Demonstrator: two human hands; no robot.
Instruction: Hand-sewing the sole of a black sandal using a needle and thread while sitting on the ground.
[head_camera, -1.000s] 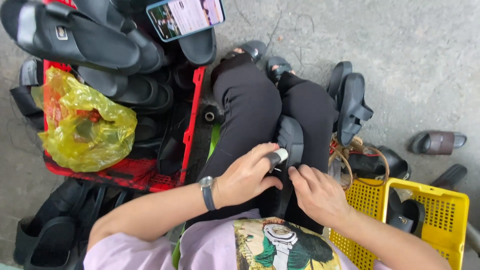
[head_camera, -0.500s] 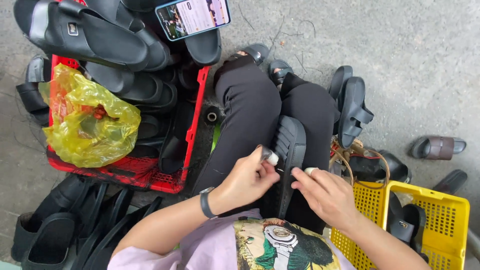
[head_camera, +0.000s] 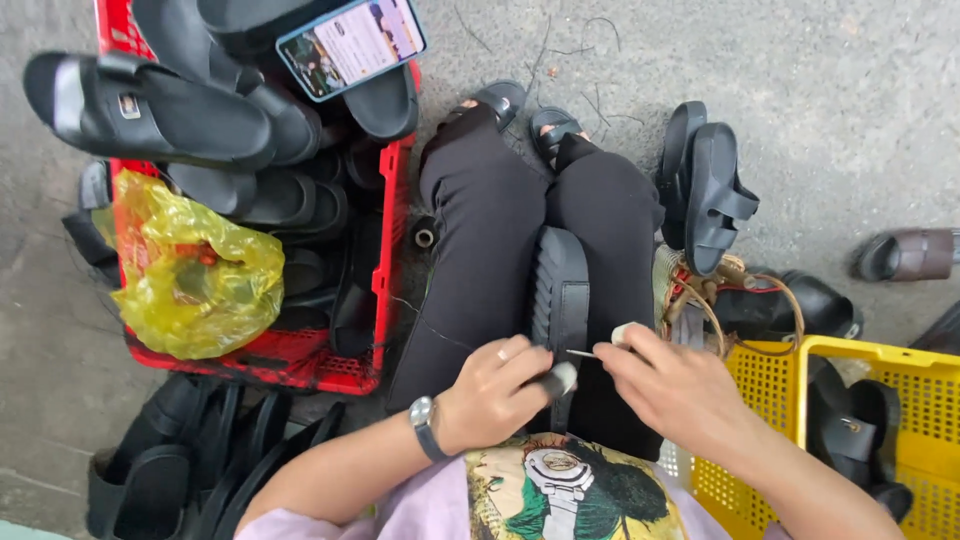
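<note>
Sandal (head_camera: 560, 290) on lap, btwn crates (head_camera: 385, 290).

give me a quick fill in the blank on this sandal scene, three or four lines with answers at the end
1. The black sandal being worked on rests on the person's ____.
2. The crate beside the left hand is ____ in colour.
3. On top of the sandals piled in that crate lies a ____ with a lit screen.
4. The right hand is next to a basket coloured ____.

Missing words: lap; red; phone; yellow
</note>
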